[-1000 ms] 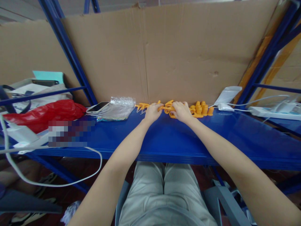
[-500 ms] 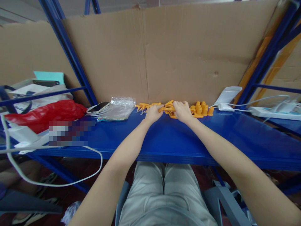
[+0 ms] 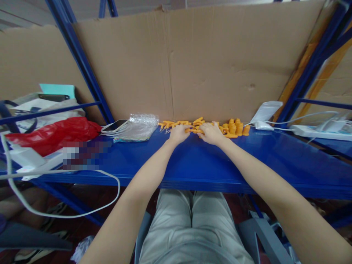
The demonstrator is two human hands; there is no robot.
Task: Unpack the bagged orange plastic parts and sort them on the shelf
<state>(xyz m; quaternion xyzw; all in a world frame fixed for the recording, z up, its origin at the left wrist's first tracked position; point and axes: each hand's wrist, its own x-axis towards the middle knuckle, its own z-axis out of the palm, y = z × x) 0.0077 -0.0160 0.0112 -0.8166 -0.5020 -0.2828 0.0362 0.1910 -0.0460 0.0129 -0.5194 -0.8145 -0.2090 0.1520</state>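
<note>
Near the back of the blue shelf, my left hand [image 3: 180,134] is closed around a small orange plastic piece [image 3: 187,130], whose end sticks out past the thumb. My right hand [image 3: 212,134] is just to the right, its fingers curled and pressed on an orange plastic part [image 3: 196,130]; the fingers partly hide it. Forked orange pieces with small chains [image 3: 166,125] lie left of my left hand. Another forked orange piece [image 3: 198,121] lies behind my hands. To the right stand several rounded orange pegs [image 3: 232,128].
A clear plastic bag [image 3: 140,128] and a phone [image 3: 116,125] lie to the left, beside a red plastic bag [image 3: 68,134]. White cables and a power strip [image 3: 321,132] are at the right. A cardboard sheet [image 3: 206,62] closes the back between blue posts.
My right hand has shifted slightly down and toward me, its fingers turning inward among the orange pieces. My left hand stays nearly in place with its orange piece.
</note>
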